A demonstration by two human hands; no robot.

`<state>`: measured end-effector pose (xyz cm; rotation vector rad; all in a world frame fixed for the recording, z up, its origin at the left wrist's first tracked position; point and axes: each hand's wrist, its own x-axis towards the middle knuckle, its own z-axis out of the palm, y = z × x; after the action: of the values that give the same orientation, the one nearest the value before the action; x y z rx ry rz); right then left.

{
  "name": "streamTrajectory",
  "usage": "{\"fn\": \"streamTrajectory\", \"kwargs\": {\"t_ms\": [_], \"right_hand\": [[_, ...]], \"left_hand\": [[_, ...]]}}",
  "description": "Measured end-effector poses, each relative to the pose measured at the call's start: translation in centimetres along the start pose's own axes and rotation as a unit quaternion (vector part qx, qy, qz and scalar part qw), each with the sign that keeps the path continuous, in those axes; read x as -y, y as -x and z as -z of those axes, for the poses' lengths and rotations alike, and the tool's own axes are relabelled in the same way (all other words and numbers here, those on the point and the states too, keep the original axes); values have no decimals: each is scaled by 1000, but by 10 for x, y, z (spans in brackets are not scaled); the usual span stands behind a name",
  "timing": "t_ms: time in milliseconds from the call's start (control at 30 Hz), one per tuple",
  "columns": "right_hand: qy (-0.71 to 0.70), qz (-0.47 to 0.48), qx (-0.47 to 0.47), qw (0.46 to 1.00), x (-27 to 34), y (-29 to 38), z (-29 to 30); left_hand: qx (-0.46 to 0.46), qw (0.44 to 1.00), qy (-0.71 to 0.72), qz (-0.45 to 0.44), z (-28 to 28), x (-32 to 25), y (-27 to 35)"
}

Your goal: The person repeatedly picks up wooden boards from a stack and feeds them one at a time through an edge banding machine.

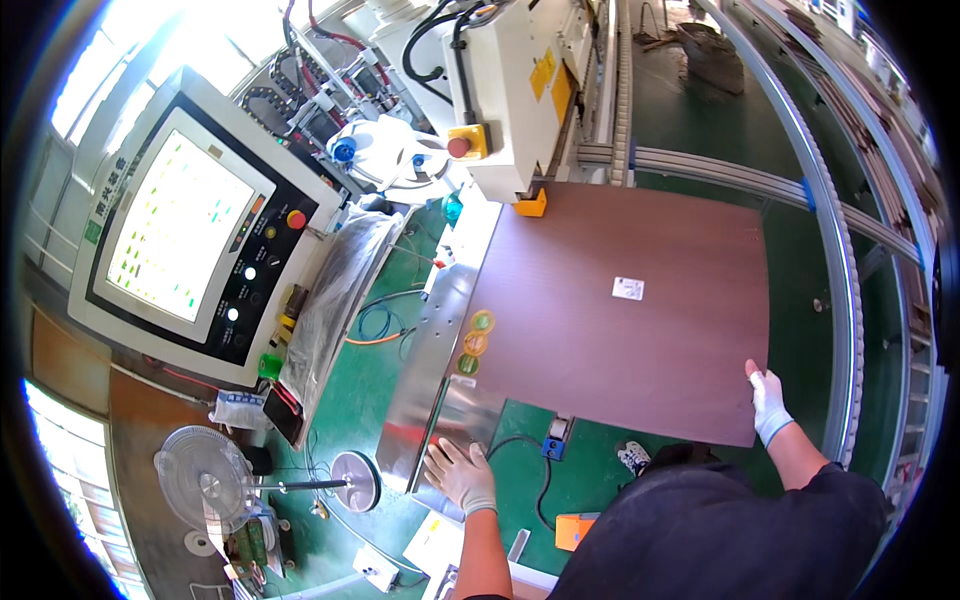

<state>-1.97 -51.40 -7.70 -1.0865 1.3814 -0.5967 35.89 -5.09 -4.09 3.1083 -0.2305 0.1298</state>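
A large brown panel lies flat before me, its far edge beneath the white machine housing. It bears a white label and several round stickers near its left edge. My right hand, in a light glove, is at the panel's near right corner, thumb on top and fingers hidden. My left hand, gloved too, rests with fingers spread on the metal infeed table, near the panel's near left corner, holding nothing.
On the left stands a control console with a lit screen and buttons. A pedestal fan is at the lower left. Metal rails and a roller track run along the right. A red stop button sits on the machine. Cables cross the green floor.
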Motion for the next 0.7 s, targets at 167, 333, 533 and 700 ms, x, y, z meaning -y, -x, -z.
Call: {"fn": "streamTrajectory", "kwargs": {"t_ms": [167,333,533,700], "right_hand": [[-10,-1,-50,999,17,-69,-9],[-128,19,-37,991,53,-126,-21],[-216,228,74,947,111,-75,-112],[57,343,468,812,96,63,-249]], "left_hand": [[1,1000,-6,4,2,-1,0],[2,1000,0,4,1,0,1],[-41,999,23,1,1,0,3],[-48,998,43,13,3,-3,5]]}}
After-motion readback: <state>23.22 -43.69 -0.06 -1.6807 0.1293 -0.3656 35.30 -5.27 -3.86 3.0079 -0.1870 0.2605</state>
